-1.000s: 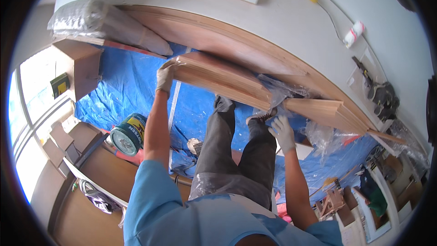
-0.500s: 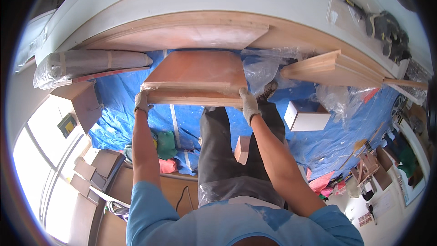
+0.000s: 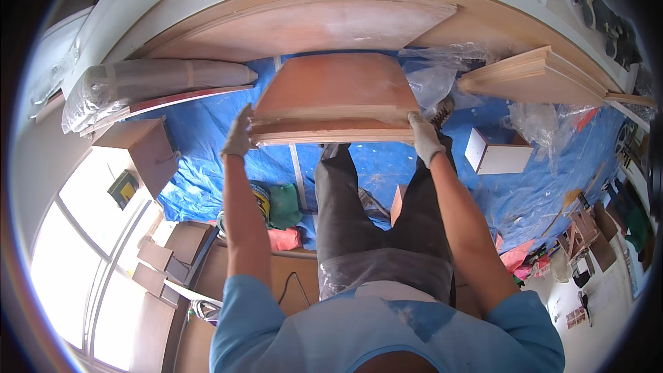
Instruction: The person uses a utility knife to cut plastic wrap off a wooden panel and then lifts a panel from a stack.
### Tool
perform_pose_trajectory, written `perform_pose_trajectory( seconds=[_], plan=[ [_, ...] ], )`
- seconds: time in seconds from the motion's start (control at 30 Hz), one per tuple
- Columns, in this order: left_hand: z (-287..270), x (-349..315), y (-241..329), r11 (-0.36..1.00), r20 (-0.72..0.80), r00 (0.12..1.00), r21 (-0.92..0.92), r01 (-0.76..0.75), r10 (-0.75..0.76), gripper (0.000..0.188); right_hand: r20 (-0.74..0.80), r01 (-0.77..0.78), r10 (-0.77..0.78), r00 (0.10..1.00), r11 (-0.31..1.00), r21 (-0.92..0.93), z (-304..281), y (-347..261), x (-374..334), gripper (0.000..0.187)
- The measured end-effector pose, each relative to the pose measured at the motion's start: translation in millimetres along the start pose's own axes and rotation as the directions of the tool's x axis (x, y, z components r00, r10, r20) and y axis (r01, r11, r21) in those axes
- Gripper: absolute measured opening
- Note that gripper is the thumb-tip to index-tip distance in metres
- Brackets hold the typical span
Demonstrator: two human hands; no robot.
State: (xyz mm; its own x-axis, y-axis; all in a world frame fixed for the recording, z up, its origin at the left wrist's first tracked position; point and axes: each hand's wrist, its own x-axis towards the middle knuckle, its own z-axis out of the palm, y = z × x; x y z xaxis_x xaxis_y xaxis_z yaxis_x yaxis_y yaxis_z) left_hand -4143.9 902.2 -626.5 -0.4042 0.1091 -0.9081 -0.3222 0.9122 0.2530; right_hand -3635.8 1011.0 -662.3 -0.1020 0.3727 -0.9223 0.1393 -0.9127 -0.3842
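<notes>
A flat reddish-brown wooden panel (image 3: 338, 86) lies in front of me, its layered near edge turned toward me. My left hand (image 3: 238, 136), in a pale work glove, presses against the panel's left end with the fingers pointing away from me. At the right end, my gloved right hand (image 3: 425, 137) grips the near corner. The undersides of both hands and whatever supports the panel are hidden. Below the panel's near edge, my dark trousers (image 3: 352, 235) and feet show on the blue tarp (image 3: 359, 166).
More wooden boards lean at the back (image 3: 304, 27) and stand at the right (image 3: 535, 76). A plastic-wrapped roll (image 3: 166, 77) lies at left, above a wooden box (image 3: 138, 155). Right of my legs sits a white-fronted drawer (image 3: 504, 157). Clear plastic sheeting (image 3: 431, 86) is crumpled behind my right hand.
The view has shifted, so the scene sits further right and higher. My left hand's fingers have straightened along the panel's end; the right hand keeps its corner.
</notes>
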Motion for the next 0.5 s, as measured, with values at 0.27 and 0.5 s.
perform_pose_trajectory(
  seconds=[0.27,0.5],
  plan=[
    [21,9,-3,0.981,-0.065,0.997,0.191,-0.020,0.033,0.073,0.424,-0.373,0.163,0.891,0.795,0.478,-18,-30,41,0.060],
    [-2,73,4,0.989,0.339,0.935,0.130,0.065,-0.106,0.056,0.365,-0.313,0.217,0.905,0.922,0.227,-16,-3,151,0.055]
  ],
)
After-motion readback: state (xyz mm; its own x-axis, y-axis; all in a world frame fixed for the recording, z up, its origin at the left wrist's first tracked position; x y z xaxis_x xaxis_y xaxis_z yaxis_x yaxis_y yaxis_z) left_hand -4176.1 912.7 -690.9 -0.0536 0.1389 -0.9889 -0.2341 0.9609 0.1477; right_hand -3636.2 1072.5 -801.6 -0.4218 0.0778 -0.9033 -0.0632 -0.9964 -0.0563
